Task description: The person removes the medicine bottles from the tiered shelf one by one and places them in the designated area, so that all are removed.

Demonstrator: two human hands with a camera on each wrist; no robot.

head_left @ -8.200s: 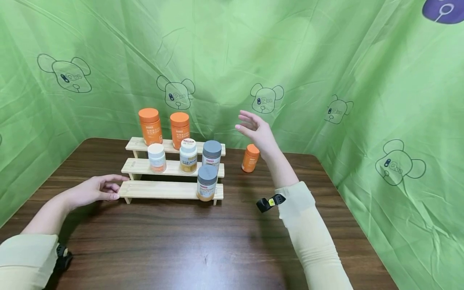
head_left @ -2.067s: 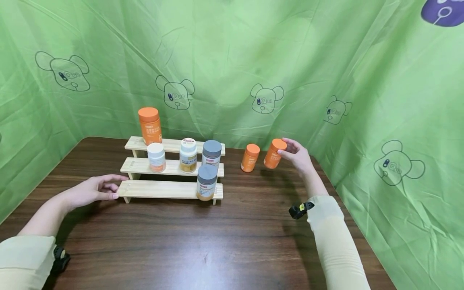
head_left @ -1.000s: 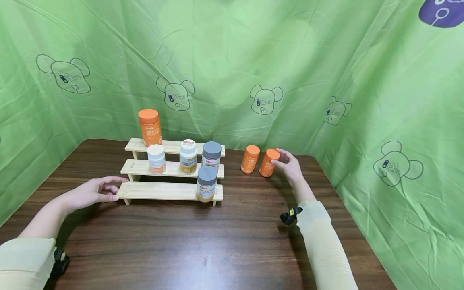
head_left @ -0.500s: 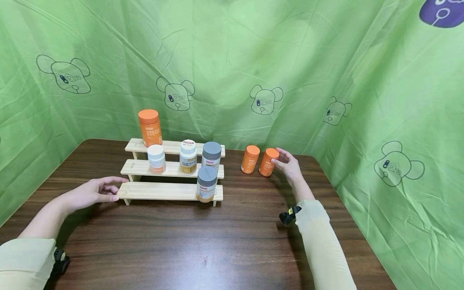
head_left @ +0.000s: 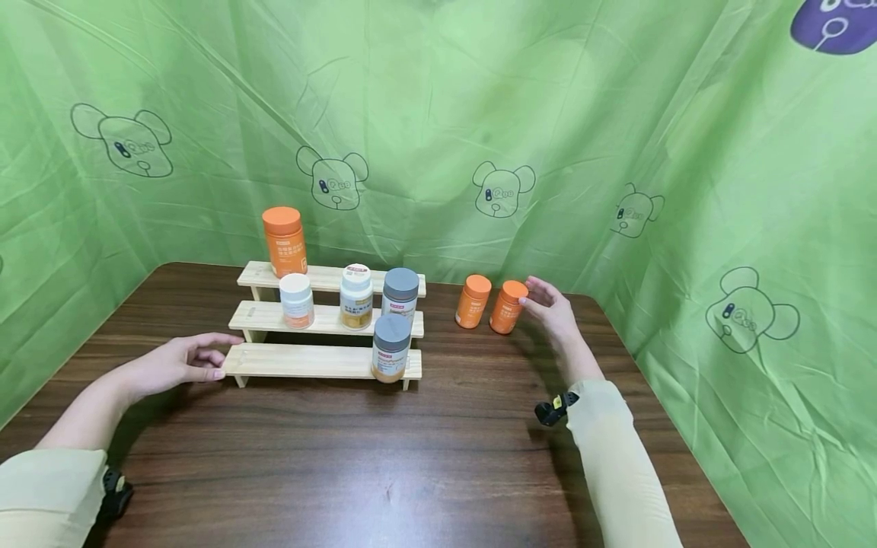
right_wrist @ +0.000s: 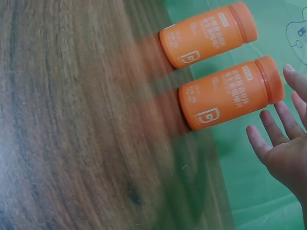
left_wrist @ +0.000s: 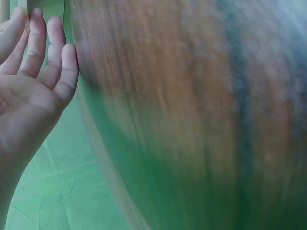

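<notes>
With left hand (head_left: 167, 367), pinching a three-tiered pale wooden rack (head_left: 308, 361); with right hand (head_left: 555, 313), empty, fingers parted, reaching just beside an upright orange cylindrical bottle (head_left: 507, 310).

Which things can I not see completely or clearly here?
Head view: base of the rear grey-lidded jar, hidden by the front grey-lidded jar.
Head view: fine print on the left white-lidded jar, too small.
Left wrist view: most of the wooden rack, cut off at top left; the tabletop, blurred.
Right wrist view: part of the right hand, cut off by the right edge.
</notes>
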